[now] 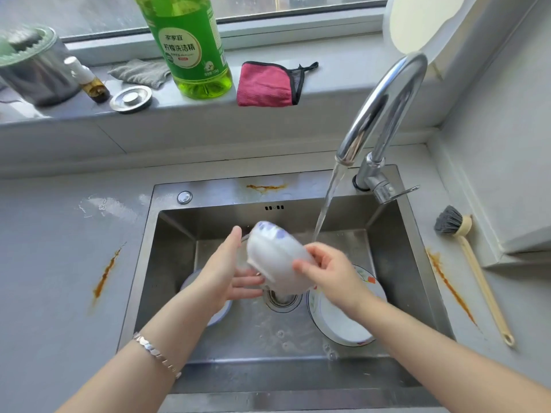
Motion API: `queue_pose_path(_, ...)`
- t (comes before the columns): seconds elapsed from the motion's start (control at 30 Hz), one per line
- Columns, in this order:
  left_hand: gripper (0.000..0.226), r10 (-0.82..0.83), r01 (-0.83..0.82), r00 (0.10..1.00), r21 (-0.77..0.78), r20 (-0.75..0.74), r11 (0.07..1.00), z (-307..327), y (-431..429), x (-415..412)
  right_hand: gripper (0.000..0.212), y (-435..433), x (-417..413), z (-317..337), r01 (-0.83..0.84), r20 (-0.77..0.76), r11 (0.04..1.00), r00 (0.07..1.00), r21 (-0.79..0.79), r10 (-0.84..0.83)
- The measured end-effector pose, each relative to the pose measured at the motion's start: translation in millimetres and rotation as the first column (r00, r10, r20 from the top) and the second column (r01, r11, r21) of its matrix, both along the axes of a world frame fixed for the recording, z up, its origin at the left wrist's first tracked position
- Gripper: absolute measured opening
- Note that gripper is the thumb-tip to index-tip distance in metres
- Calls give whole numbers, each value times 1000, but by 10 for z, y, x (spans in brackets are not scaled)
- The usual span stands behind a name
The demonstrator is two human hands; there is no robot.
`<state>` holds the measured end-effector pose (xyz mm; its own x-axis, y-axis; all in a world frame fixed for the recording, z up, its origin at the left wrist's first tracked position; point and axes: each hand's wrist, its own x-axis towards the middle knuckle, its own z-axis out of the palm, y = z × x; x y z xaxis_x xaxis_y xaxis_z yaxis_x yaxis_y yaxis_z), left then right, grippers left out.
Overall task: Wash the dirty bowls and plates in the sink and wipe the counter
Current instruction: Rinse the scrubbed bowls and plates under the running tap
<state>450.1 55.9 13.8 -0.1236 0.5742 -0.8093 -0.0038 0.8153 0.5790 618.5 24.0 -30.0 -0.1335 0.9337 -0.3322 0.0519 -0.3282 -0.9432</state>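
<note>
A white bowl with purple marks [275, 257] is held tilted over the middle of the steel sink [167, 263], its underside facing me. My left hand [229, 272] cups it from the left with straight fingers underneath. My right hand [331, 269] grips its right rim with thumb and fingers. Water runs from the tap [384, 105] just right of the bowl. A patterned plate [337, 320] lies in the sink at right. Another dish [219, 315] lies partly hidden under my left forearm. Orange-brown stains mark the counter at left [104, 275] and at right [450, 287].
On the window ledge stand a green detergent bottle [193, 52], a red cloth [268, 84], a grey cloth [138, 73], a sink stopper [131, 99], a small brown bottle [92, 84] and a metal pot [35, 70]. A long-handled brush [474, 263] lies on the right counter.
</note>
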Motion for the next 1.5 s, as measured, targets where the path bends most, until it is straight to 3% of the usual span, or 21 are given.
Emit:
queue_pose_path(0.1, 26, -131, 171, 958, 142, -256, 975, -152, -31, 4, 13, 130, 192, 5, 214, -111, 954, 964, -212, -241)
queue_pose_path(0.2, 27, -235, 412, 835, 281, -498, 867, -336, -111, 95, 14, 244, 369, 87, 298, -148, 918, 928, -262, -343)
queue_pose_path(0.3, 44, -267, 643, 735, 517, -623, 565, -365, -149, 441, 12, 347, 463, 187, 334, -144, 910, 916, -246, -375)
queue_pose_path(0.4, 55, -259, 804, 594, 555, -761, 214, -429, -21, 765, 13, 367, 494, 254, 306, -107, 928, 937, -214, -334)
queue_pose_path(0.47, 58, -233, 751, 657, 597, -717, 281, -466, 143, 852, 14, 326, 514, 279, 287, -125, 933, 940, -218, -318)
queue_pose_path(0.57, 49, -258, 529, 839, 603, -480, 598, -365, 245, 944, 14, 282, 559, 287, 314, -141, 920, 925, -233, -352)
queue_pose_path(0.6, 51, -260, 539, 827, 571, -499, 619, -340, 211, 989, 14, 279, 564, 278, 328, -144, 914, 919, -240, -368)
queue_pose_path(0.7, 67, -252, 780, 594, 469, -764, 414, -400, 30, 1069, 16, 278, 529, 259, 319, -152, 916, 920, -245, -361)
queue_pose_path(0.73, 65, -256, 786, 592, 478, -764, 392, -423, 30, 1050, 16, 271, 511, 256, 306, -135, 924, 930, -228, -341)
queue_pose_path(0.77, 59, -275, 752, 638, 505, -720, 424, -432, 83, 1003, 15, 260, 500, 259, 290, -109, 935, 942, -204, -316)
queue_pose_path(0.83, 46, -294, 558, 812, 526, -504, 642, -367, 249, 905, 13, 234, 492, 264, 249, -57, 957, 964, -147, -259)
queue_pose_path(0.9, 44, -289, 478, 858, 456, -425, 750, -340, 338, 852, 13, 223, 483, 266, 220, -45, 968, 973, -125, -227)
queue_pose_path(0.93, 48, -291, 544, 812, 473, -507, 694, -303, 304, 853, 13, 223, 473, 269, 218, -51, 968, 973, -125, -225)
queue_pose_path(1.03, 56, -259, 759, 647, 571, -717, 314, -314, 184, 873, 11, 252, 446, 295, 200, -38, 974, 978, -108, -205)
queue_pose_path(1.07, 52, -265, 728, 684, 610, -680, 313, -340, 223, 850, 11, 261, 443, 313, 197, -41, 974, 978, -111, -203)
queue_pose_path(1.1, 47, -269, 643, 764, 657, -586, 394, -380, 291, 824, 12, 271, 450, 324, 213, -62, 969, 973, -125, -222)
queue_pose_path(1.13, 41, -249, 470, 880, 670, -404, 574, -421, 352, 792, 14, 283, 463, 329, 244, -101, 958, 960, -152, -261)
queue_pose_path(1.2, 44, -74, 44, 996, 409, 58, 911, -437, 419, 761, 16, 303, 490, 333, 316, -210, 923, 909, -221, -361)
queue_pose_path(1.23, 56, 55, -107, 973, 227, 223, 968, -452, 387, 772, 16, 318, 494, 322, 348, -263, 905, 875, -245, -407)
queue_pose_path(1.33, 66, 252, -255, 868, -51, 427, 966, -441, 174, 910, 14, 345, 450, 294, 412, -358, 877, 802, -247, -478)
queue_pose_path(1.5, 82, 128, -63, 866, -148, 483, 987, -262, 81, 854, 14, 270, 396, 160, 376, -176, 926, 911, -10, -372)
